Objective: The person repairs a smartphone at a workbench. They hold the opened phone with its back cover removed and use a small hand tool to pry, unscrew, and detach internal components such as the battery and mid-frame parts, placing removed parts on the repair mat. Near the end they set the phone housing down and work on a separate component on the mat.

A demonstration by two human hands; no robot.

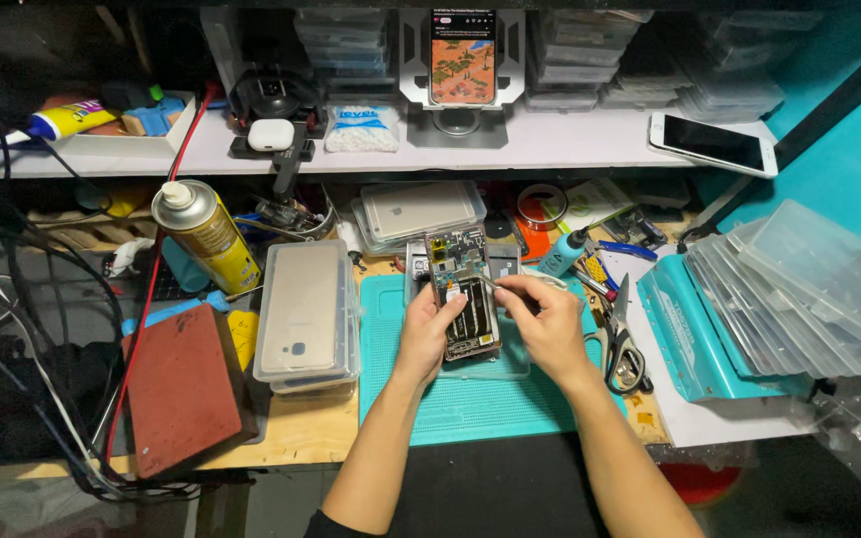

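at the far left of the wooden table [291,438] lies a dull red rectangular block [183,389], with a yellow spray can with a white cap [201,231] behind it. next comes a stack of clear plastic trays with a pale gold phone back on top [306,317]. on the teal rubber work mat [470,403] the left hand [429,334] has its grip closed around the lower left edge of the opened smartphone with its back cover off [462,294], tilting it up off the mat. the back is already removed and the dark battery and upper circuit board lie bare, so the opening looks done while the inner parts seem still in place. the right hand [548,324] pinches a thin metal tool [495,286], tip touching the phone's middle. further right lie black-handled scissors [622,349] and a leaning row of clear plastic boxes [799,299].
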